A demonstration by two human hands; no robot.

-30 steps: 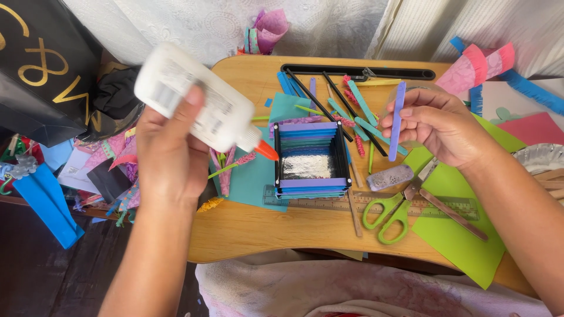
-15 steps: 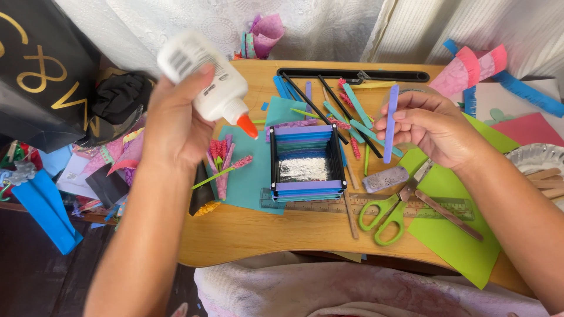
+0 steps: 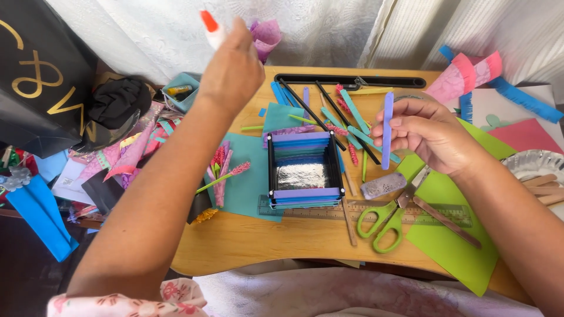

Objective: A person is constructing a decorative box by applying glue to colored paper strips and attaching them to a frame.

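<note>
Head view: our left hand grips one glue bottle high by the curtain, above the desk. Our right hand pinches one purple stick over open air beside one stick box.

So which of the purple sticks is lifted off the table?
The purple stick pinched upright in the right hand; the others lie flat or form the square frame.

— Where is the left hand?
— Raised toward 11 o'clock, forearm running up from the lower left, back of the hand to the camera, grip closed around something mostly hidden behind it.
— And the right hand?
— At 2 o'clock, forearm entering from the lower right corner, palm turned left, thumb and fingertips pinched together, wrist slightly bent.
</note>
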